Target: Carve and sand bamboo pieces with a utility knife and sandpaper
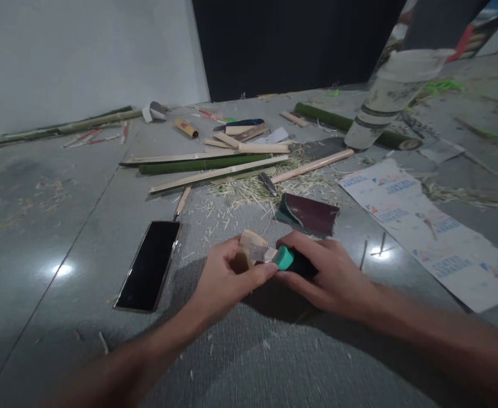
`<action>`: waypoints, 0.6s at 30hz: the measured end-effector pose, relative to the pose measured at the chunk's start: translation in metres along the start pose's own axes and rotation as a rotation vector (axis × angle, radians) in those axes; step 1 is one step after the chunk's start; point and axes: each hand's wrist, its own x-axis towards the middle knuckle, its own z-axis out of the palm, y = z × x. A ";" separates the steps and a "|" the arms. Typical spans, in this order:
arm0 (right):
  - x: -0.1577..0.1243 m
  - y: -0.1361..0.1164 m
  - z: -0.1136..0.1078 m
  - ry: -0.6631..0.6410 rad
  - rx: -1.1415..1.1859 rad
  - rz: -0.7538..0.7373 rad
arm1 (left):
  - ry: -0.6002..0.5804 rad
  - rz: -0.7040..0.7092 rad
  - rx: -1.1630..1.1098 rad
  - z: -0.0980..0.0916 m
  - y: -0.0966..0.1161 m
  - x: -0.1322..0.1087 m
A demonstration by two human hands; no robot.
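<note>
My left hand [226,272] is closed around a short piece of pale bamboo [249,235], and its thumb reaches over to the blade's base. In my right hand [328,272] is the black and teal handle of a knife [283,258]. The knife's broad, shiny blade lies across the bamboo piece, pointing left; where its edge meets the bamboo is hard to see. Just beyond my hands, a curved sheet of sandpaper [311,212], dark red and green, rests on the floor. A phone [149,266] with a dark screen lies left of my left hand.
Split bamboo strips [219,174] and a hammer [312,166] lie among shavings [240,195]. Behind them are a bamboo tube [185,128] and a green bamboo pole [325,116]. A white bucket [376,107] stands at the right, near a printed sheet [427,221].
</note>
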 end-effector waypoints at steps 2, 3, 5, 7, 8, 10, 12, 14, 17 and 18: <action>0.000 0.000 0.000 0.002 0.002 -0.002 | 0.006 -0.014 0.012 0.000 0.000 0.000; 0.000 0.000 0.000 0.001 0.001 0.001 | 0.008 -0.015 0.015 0.000 0.000 0.000; 0.000 0.000 0.000 -0.003 0.000 0.010 | 0.007 -0.010 0.011 0.000 0.000 0.000; 0.000 0.000 0.000 -0.012 0.004 0.019 | 0.004 -0.002 0.005 -0.001 -0.001 0.001; 0.000 0.000 0.000 -0.016 0.006 0.023 | 0.002 0.000 0.004 -0.001 -0.001 0.001; 0.000 0.000 -0.001 -0.015 0.010 0.018 | 0.002 -0.002 0.004 -0.001 -0.001 0.001; 0.000 -0.001 -0.001 -0.011 0.011 0.015 | 0.003 -0.004 0.003 -0.001 -0.002 0.001; 0.000 -0.001 -0.001 -0.014 0.011 0.020 | 0.008 -0.011 0.011 -0.001 -0.002 0.001; 0.000 -0.001 -0.001 -0.016 0.010 0.020 | 0.016 -0.016 0.022 -0.001 -0.002 0.000; 0.000 -0.001 0.000 -0.016 0.009 0.018 | 0.018 -0.020 0.024 -0.001 -0.002 0.000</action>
